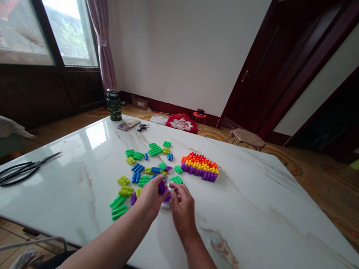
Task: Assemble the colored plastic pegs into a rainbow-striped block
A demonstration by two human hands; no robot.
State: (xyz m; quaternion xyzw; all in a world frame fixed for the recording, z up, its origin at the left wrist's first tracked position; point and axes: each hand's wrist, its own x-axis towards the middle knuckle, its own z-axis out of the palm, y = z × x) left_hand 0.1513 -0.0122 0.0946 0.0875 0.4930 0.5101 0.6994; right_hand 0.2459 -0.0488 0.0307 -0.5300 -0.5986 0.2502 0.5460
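Observation:
My left hand [152, 194] is closed around a purple capsule-shaped plastic piece [161, 188] over the near middle of the table. My right hand [184, 205] meets it from the other side, thumb and fingers pinched at a small white piece [171, 186]. Whether the white and purple pieces are joined cannot be made out. Below the hands, another white piece [165, 205] is partly hidden. Left of my hands lie loose green pieces [119, 206], olive-yellow pieces [125, 190] and blue pieces [136, 177]. Beyond my right hand stand neat rows of purple pieces [199, 172] with yellow, orange and red ones behind.
Black-handled scissors [22, 170] lie on the left of the marble-patterned table [254, 217]. At its far left edge are a camouflage flask [113, 106], a phone-like flat object [129, 124] and keys [142, 127]. A round stool [247, 138] stands past the far edge.

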